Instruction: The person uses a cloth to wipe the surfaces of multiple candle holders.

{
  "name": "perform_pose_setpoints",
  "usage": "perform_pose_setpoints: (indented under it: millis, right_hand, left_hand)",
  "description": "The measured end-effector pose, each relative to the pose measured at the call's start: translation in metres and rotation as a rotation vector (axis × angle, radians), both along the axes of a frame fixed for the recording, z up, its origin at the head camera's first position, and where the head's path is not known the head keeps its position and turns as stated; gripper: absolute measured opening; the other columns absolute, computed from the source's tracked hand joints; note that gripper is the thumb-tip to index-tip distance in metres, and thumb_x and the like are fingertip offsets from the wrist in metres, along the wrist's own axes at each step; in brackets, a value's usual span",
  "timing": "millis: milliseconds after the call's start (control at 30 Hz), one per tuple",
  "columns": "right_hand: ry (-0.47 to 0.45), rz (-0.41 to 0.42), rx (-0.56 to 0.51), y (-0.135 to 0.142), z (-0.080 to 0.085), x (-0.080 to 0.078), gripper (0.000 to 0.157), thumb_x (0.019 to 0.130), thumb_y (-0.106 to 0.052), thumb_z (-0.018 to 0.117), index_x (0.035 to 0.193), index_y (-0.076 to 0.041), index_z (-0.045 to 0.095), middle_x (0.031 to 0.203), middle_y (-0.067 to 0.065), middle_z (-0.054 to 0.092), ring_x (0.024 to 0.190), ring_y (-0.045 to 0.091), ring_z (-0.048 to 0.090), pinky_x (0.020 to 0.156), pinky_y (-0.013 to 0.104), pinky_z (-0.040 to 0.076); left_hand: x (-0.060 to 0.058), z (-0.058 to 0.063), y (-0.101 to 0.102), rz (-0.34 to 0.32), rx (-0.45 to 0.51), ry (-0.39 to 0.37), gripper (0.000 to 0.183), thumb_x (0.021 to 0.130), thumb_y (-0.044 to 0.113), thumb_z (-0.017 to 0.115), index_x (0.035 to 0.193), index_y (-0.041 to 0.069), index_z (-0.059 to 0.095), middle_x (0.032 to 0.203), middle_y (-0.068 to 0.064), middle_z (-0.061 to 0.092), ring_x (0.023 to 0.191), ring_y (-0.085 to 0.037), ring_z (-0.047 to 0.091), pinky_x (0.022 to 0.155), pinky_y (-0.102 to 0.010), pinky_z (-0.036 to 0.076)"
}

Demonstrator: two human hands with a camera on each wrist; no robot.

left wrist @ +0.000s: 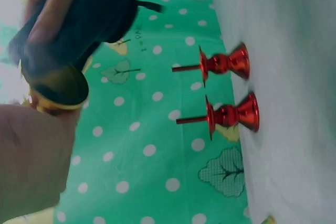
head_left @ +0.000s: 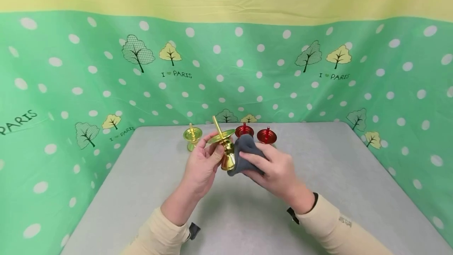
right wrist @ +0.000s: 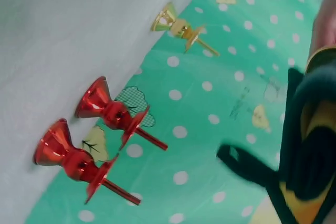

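Observation:
My left hand [head_left: 201, 164] grips a shiny gold candle holder [head_left: 228, 156] by its stem, tilted above the table, with its thin spike pointing up and to the left. In my right hand [head_left: 277, 170] is a bunched dark grey cloth [head_left: 247, 154], pressed against the right side of the candle holder's base. The left wrist view shows the cloth [left wrist: 100, 19] over the hollow underside of the gold base [left wrist: 60, 90]. Some of the right hand's fingers are hidden by the cloth.
A second gold candle holder [head_left: 192, 135] stands at the back of the grey table [head_left: 148, 184], left of centre. Two red candle holders [left wrist: 228, 62] stand upright side by side at the back, right of centre. A green dotted curtain [head_left: 240, 74] surrounds the table's back and sides.

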State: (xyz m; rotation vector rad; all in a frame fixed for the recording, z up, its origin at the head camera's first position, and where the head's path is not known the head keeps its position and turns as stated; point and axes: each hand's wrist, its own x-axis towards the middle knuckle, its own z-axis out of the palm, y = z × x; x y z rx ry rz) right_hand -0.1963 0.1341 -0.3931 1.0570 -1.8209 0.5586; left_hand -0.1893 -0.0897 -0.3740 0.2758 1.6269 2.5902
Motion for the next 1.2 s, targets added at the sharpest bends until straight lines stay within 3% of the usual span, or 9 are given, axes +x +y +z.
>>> perform_pose_setpoints:
  millis: [267, 367, 533, 600, 667, 800, 867, 1100, 1200]
  right_hand:
    - [0.283, -0.102, 0.107, -0.015, 0.003, 0.017, 0.022, 0.108, -0.029, 0.067, 0.118, -0.015, 0.081, 0.111, 0.014, 0.076, 0.087, 0.026, 0.075, 0.068, 0.039, 0.066]
    - [0.132, -0.092, 0.131, -0.014, 0.002, 0.019, 0.029, 0.105, -0.041, 0.07, 0.123, -0.02, 0.08, 0.116, 0.012, 0.076, 0.09, 0.025, 0.076, 0.068, 0.039, 0.066]
    - [-0.531, -0.056, -0.037, -0.009, 0.003, 0.018, 0.027, 0.098, -0.043, 0.078, 0.116, -0.023, 0.082, 0.107, 0.002, 0.078, 0.085, 0.014, 0.072, 0.07, 0.031, 0.062]
    - [-0.698, -0.075, -0.109, -0.009, 0.006, 0.018, 0.02, 0.097, -0.037, 0.08, 0.112, -0.024, 0.082, 0.102, -0.003, 0.077, 0.083, 0.009, 0.069, 0.071, 0.028, 0.059]
    - [-0.671, -0.104, -0.086, -0.01, 0.006, 0.021, 0.024, 0.096, -0.041, 0.08, 0.112, -0.022, 0.081, 0.102, -0.001, 0.076, 0.082, 0.01, 0.069, 0.07, 0.03, 0.06]
    - [-0.262, -0.228, 0.052, -0.015, 0.002, 0.028, 0.051, 0.092, -0.06, 0.078, 0.12, -0.017, 0.08, 0.109, 0.009, 0.074, 0.085, 0.02, 0.074, 0.064, 0.04, 0.065]
    - [-0.19, -0.257, 0.046, -0.016, 0.001, 0.028, 0.055, 0.09, -0.063, 0.079, 0.119, -0.016, 0.08, 0.11, 0.011, 0.075, 0.086, 0.022, 0.076, 0.062, 0.042, 0.065]
    - [-0.915, -0.068, -0.218, -0.007, 0.011, 0.016, 0.019, 0.099, -0.04, 0.077, 0.109, -0.024, 0.08, 0.093, -0.003, 0.077, 0.076, 0.01, 0.069, 0.066, 0.027, 0.057]
    - [-0.71, -0.119, -0.11, -0.01, 0.004, 0.019, 0.036, 0.1, -0.052, 0.073, 0.114, -0.02, 0.08, 0.099, 0.004, 0.078, 0.076, 0.016, 0.073, 0.063, 0.032, 0.061]
  left_hand:
    - [0.002, -0.006, 0.002, 0.084, -0.141, -0.025, 0.069, 0.094, 0.015, 0.082, 0.153, 0.002, 0.051, 0.124, -0.003, 0.066, 0.111, -0.011, 0.067, 0.09, -0.021, 0.059]
    - [0.003, -0.006, -0.001, 0.101, -0.195, -0.032, 0.068, 0.093, 0.008, 0.083, 0.154, 0.004, 0.053, 0.124, -0.004, 0.072, 0.11, -0.012, 0.067, 0.094, -0.023, 0.058]
    - [0.006, -0.002, -0.003, 0.085, -0.229, -0.01, 0.069, 0.092, 0.0, 0.081, 0.155, 0.007, 0.054, 0.135, -0.013, 0.073, 0.112, -0.014, 0.071, 0.096, -0.025, 0.059]
    - [0.008, 0.0, -0.002, 0.066, -0.254, 0.002, 0.07, 0.093, -0.002, 0.078, 0.157, 0.009, 0.052, 0.142, -0.018, 0.069, 0.116, -0.016, 0.071, 0.096, -0.025, 0.06]
    - [0.01, 0.001, -0.001, 0.057, -0.267, 0.009, 0.07, 0.095, -0.005, 0.075, 0.159, 0.01, 0.05, 0.148, -0.021, 0.065, 0.12, -0.018, 0.069, 0.095, -0.023, 0.06]
    - [0.009, 0.001, 0.001, 0.095, -0.264, 0.007, 0.069, 0.097, -0.008, 0.071, 0.16, 0.01, 0.048, 0.151, -0.022, 0.062, 0.125, -0.02, 0.067, 0.094, -0.02, 0.059]
    - [0.009, 0.002, 0.002, 0.102, -0.248, 0.005, 0.07, 0.096, -0.009, 0.071, 0.159, 0.01, 0.049, 0.151, -0.021, 0.062, 0.124, -0.019, 0.067, 0.094, -0.02, 0.059]
    - [0.007, 0.001, 0.002, 0.05, -0.215, 0.022, 0.071, 0.095, -0.01, 0.07, 0.16, 0.007, 0.046, 0.149, -0.023, 0.063, 0.119, -0.014, 0.069, 0.098, -0.024, 0.06]
    - [0.004, -0.001, 0.003, 0.057, -0.203, 0.015, 0.07, 0.097, -0.011, 0.068, 0.161, 0.006, 0.046, 0.149, -0.022, 0.063, 0.119, -0.011, 0.069, 0.1, -0.022, 0.058]
